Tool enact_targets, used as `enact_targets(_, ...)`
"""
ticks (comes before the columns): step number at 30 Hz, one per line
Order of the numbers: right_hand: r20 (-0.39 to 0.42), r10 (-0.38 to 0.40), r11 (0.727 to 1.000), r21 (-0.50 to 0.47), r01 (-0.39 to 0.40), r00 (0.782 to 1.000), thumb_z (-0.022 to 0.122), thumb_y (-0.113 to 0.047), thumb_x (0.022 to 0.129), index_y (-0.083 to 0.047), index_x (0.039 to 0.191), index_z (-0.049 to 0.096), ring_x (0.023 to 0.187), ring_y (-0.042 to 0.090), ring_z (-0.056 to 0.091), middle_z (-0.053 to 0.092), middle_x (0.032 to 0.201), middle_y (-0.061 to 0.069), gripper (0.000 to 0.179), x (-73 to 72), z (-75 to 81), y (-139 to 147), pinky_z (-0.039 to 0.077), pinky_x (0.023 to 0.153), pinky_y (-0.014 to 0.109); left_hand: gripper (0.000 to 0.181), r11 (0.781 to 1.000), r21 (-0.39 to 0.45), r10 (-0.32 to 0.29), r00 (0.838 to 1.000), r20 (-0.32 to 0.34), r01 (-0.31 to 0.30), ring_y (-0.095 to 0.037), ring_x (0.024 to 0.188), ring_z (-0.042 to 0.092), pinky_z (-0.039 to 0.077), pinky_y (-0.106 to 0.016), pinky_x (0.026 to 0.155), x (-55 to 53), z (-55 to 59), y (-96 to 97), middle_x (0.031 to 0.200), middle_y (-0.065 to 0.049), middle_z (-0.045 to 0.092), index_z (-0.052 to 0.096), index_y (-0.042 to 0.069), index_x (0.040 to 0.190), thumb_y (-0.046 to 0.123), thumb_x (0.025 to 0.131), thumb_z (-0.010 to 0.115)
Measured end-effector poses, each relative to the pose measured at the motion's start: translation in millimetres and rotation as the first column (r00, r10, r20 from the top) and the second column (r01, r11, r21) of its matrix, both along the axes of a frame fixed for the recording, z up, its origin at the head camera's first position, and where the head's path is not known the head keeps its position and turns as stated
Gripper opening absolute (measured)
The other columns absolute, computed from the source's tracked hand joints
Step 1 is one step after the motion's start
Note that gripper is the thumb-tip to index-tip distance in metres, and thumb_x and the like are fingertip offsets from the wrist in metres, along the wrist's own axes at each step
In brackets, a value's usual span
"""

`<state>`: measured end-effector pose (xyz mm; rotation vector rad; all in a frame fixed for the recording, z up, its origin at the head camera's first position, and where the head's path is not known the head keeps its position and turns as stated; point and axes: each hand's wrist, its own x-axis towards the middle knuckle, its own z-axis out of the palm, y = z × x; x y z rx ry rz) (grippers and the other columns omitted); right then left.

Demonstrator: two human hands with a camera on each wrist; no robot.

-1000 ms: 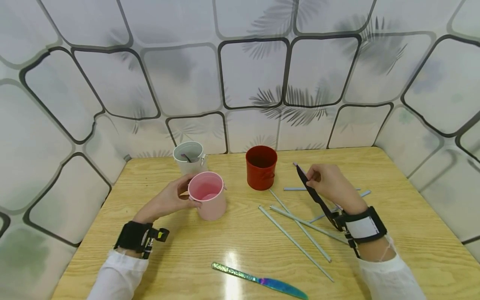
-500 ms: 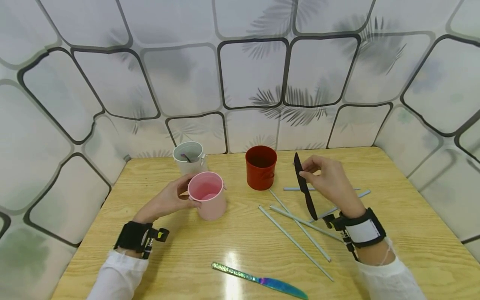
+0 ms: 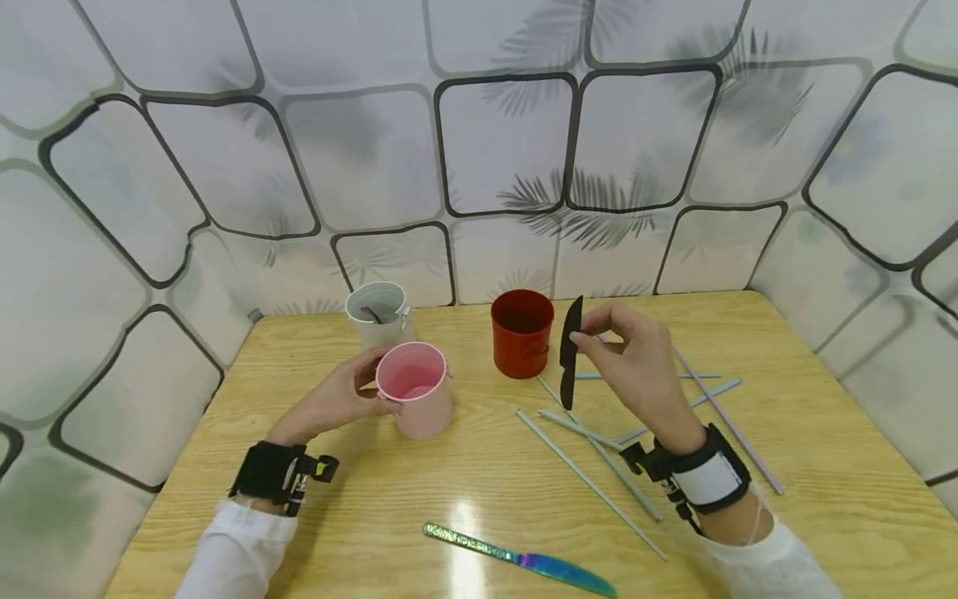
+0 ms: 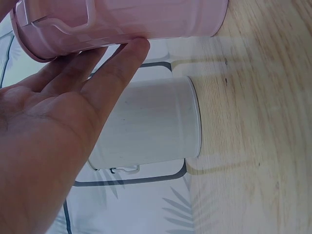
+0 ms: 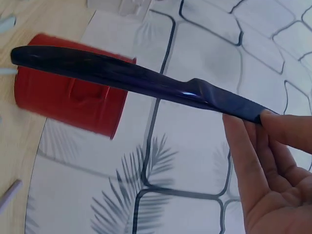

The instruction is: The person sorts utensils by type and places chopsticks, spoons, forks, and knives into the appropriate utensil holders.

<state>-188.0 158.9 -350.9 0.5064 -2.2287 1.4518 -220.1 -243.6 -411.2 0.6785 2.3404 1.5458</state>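
Observation:
My left hand [image 3: 337,395] holds the pink bucket [image 3: 425,413] by its left side, thumb in front and fingers behind. In the left wrist view the fingers lie along the bucket's wall, and a white bucket [image 4: 151,119] stands beyond. My right hand [image 3: 636,358] pinches a dark, glossy table knife [image 3: 570,349] by its blade between thumb and fingers. The handle hangs down, above the table just right of the red bucket [image 3: 519,353]. From the right wrist, the knife's handle [image 5: 97,68] overlaps that bucket.
Several thin pale sticks [image 3: 591,482] lie scattered and crossed at the right, with a purple one [image 3: 737,433] by the right arm. An iridescent knife [image 3: 516,557] lies near the front of the wooden table [image 3: 359,516]. The white bucket holds a dark utensil [image 3: 371,314]. Patterned walls surround the table.
My right hand has moved left, toward the red bucket, and the dark knife has swung from a slant to nearly upright. More of the purple stick shows. My left hand stays on the pink bucket.

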Motion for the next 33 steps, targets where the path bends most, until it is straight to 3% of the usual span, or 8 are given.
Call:
enact_targets(4,-0.013,0.056,0.996,-0.072,-0.057,0.998,0.077,0.008,0.088,0.000,0.097,0.072,0.094,0.013,0.070,0.071,0.094,0.003,0.014,8.6,0.9,-12.2,0.061,0.073,0.022,0.083,1.000,-0.004,-0.005,1.000,0.002,0.005,-0.041,0.141,0.046,0.042,-0.056,0.112,-1.7,-0.3,-0.4,0.152,-0.018,0.049,0.040,0.006,0.155,0.006,0.085,0.085)
enact_targets(11,-0.057,0.157,0.985,-0.062,-0.160,0.986,0.076,0.010,0.087,-0.004,0.096,0.072,0.091,0.014,0.070,0.072,0.094,0.004,0.017,23.3,11.6,-29.8,0.062,0.071,0.026,0.082,1.000,0.005,-0.012,1.000,0.003,0.012,-0.041,0.140,0.047,0.042,-0.056,0.112,-2.2,1.2,0.7,0.151,-0.017,0.050,0.041,0.007,0.154,0.006,0.085,0.085)
enact_targets(15,-0.102,0.232,0.965,-0.100,-0.242,0.967,0.075,0.013,0.087,-0.001,0.097,0.070,0.092,0.015,0.070,0.070,0.093,0.008,0.018,27.1,22.1,-42.0,0.063,0.072,0.032,0.082,1.000,0.004,-0.011,1.000,0.006,0.011,-0.042,0.140,0.046,0.042,-0.056,0.112,-1.9,-0.3,0.0,0.152,-0.018,0.049,0.040,0.005,0.155,0.006,0.086,0.084)
enact_targets(21,-0.256,0.287,0.929,-0.162,-0.333,0.923,0.073,0.019,0.084,0.002,0.096,0.066,0.085,0.019,0.066,0.068,0.093,0.010,0.022,31.1,44.2,-65.3,0.062,0.069,0.030,0.082,1.000,-0.010,-0.009,1.000,-0.011,0.009,-0.044,0.142,0.044,0.040,-0.058,0.113,-2.2,-2.8,-1.5,0.153,-0.020,0.047,0.039,0.003,0.155,0.007,0.087,0.084)
enact_targets(26,-0.349,0.324,0.899,-0.175,-0.401,0.879,0.074,0.017,0.085,0.004,0.096,0.066,0.081,0.022,0.070,0.070,0.093,0.016,0.019,22.7,49.9,-89.1,0.063,0.073,0.032,0.084,1.000,-0.012,-0.005,1.000,-0.008,0.005,-0.043,0.140,0.046,0.042,-0.057,0.112,-2.2,-1.6,-1.3,0.153,-0.019,0.047,0.038,0.004,0.156,0.007,0.085,0.085)
enact_targets(33,-0.354,0.399,0.859,-0.180,-0.480,0.846,0.074,0.015,0.086,0.002,0.098,0.068,0.089,0.023,0.071,0.071,0.095,0.014,0.019,0.9,29.4,-123.9,0.064,0.075,0.037,0.085,1.000,-0.022,-0.008,1.000,0.011,0.009,-0.041,0.141,0.046,0.046,-0.051,0.110,-2.5,-0.5,-1.0,0.154,-0.017,0.047,0.038,0.007,0.157,0.009,0.086,0.085)
